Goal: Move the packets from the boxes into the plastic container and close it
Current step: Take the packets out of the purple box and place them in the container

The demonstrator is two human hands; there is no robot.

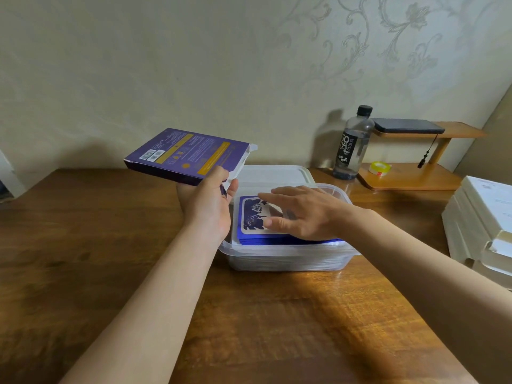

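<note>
Packets (260, 217), blue, stacked in container (288, 259)

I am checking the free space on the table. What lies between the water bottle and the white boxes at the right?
The head view shows a small wooden shelf there, with a yellow tape roll on its lower board.

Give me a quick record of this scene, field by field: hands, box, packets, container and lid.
left hand: grips the purple box, raised above the table
right hand: fingers straight, spread over the top packet
purple box: end flap open
packets: blue stack inside the plastic container
lid: off, lying behind the container
nearby: bottle, white boxes at right
</note>
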